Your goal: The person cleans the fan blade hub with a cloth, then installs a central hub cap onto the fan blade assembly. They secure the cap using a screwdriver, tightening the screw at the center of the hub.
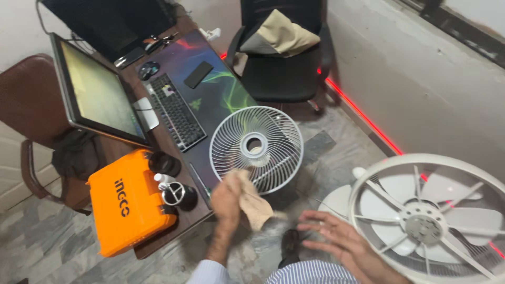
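The round white fan grille (256, 149) stands tilted at the near edge of the desk (158, 231), leaning out past that edge, with its lower rim at the left hand (227, 199). That perch looks unsteady: if the hand shifts or presses harder on the wires, the grille could slide off the edge to the tiled floor (47, 247), or swing back against the keyboard (176, 111) and the dark cups (179, 195) near the desk's front corner. The thin wires might also bend under a hard rub. The left hand is closed around a crumpled beige cloth (253, 202), bunched in the fingers and pressed to the grille's lower left part; whether the fingers also hook a wire I cannot tell. The right hand (336, 239) is spread wide, fingers apart, holding nothing, hovering just beside the white fan body (428, 218) with its blades exposed at the right. A loose sleeve or fingers could catch on those blades. An orange tool case (126, 202) sits at the desk's near left corner, a tilted monitor (94, 92) along its left edge, a black chair (281, 58) beyond the far end.
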